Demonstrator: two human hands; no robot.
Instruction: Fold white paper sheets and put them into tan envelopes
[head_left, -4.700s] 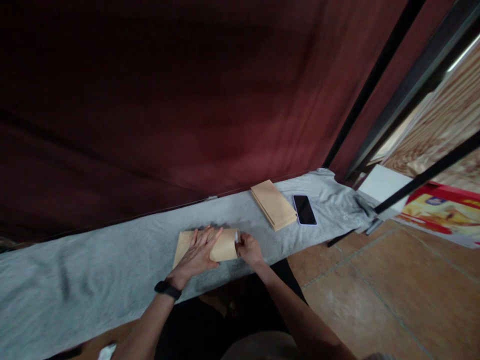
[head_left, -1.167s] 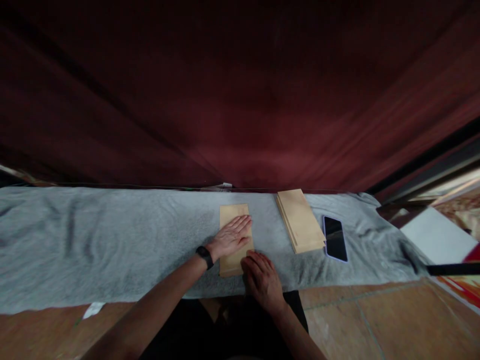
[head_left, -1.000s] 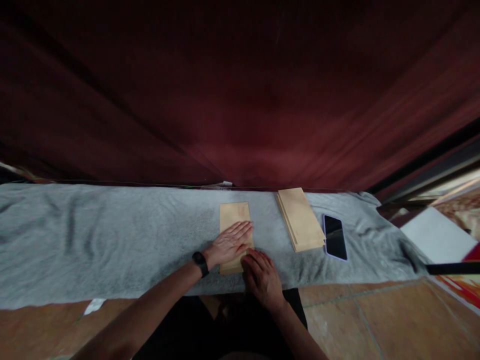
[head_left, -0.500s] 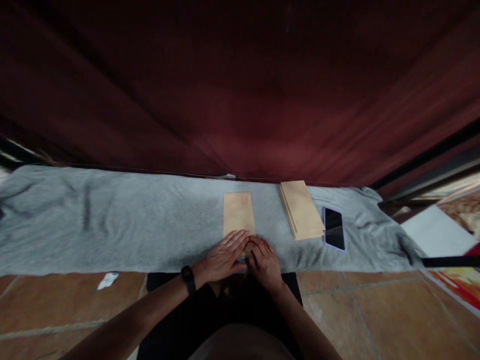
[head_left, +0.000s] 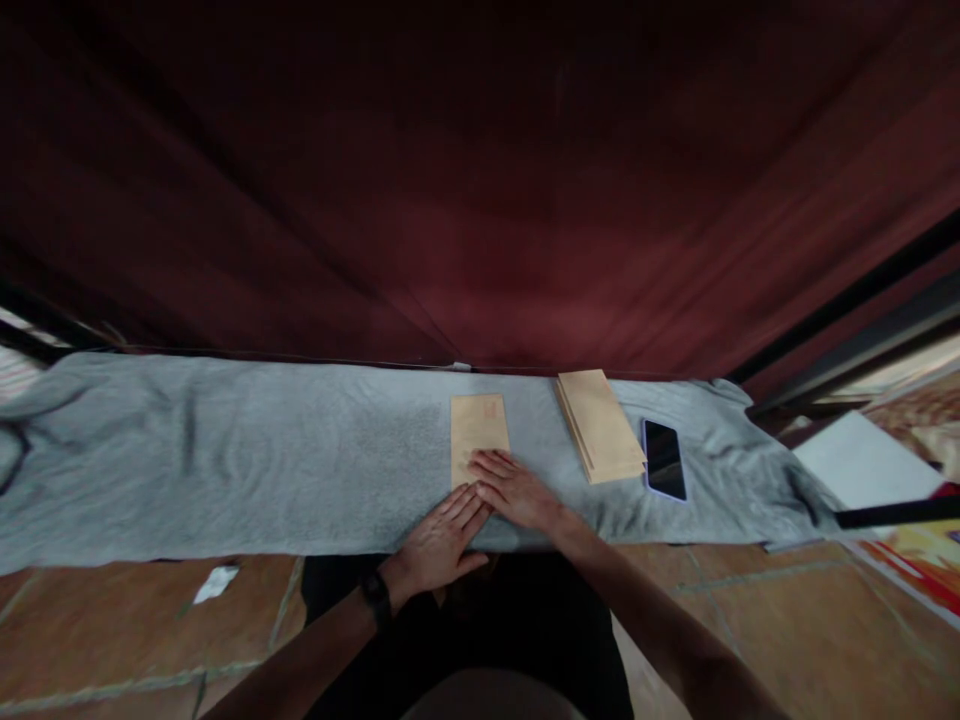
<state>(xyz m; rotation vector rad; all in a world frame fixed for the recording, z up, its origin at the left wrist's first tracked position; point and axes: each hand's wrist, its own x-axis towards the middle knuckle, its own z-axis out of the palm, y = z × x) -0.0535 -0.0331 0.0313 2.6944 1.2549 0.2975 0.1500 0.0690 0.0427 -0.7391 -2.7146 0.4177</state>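
Note:
A tan paper envelope [head_left: 478, 425] with faint reddish print near its upper right corner lies flat on the grey cloth [head_left: 300, 460]. Over its near end rests my left hand [head_left: 442, 540], fingers stretched out and a dark watch on the wrist. My right hand [head_left: 517, 490] lies across the envelope's lower part, its fingers extended and pointing left, touching the left fingertips. Both hands press flat and neither grips anything. The envelope's near edge is hidden under them. To the right sits a small stack of similar envelopes [head_left: 600, 425].
A phone [head_left: 664, 460] with a purple edge lies right of the stack. Dark red fabric [head_left: 480, 230] hangs behind the cloth-covered surface. On the tiled floor [head_left: 817, 610] at left is a white scrap [head_left: 215, 584]. A white sheet [head_left: 862, 460] shows at far right.
My right hand has moved up and left onto the envelope, and its bent fingers are now flat. The left hand has slid slightly down and left.

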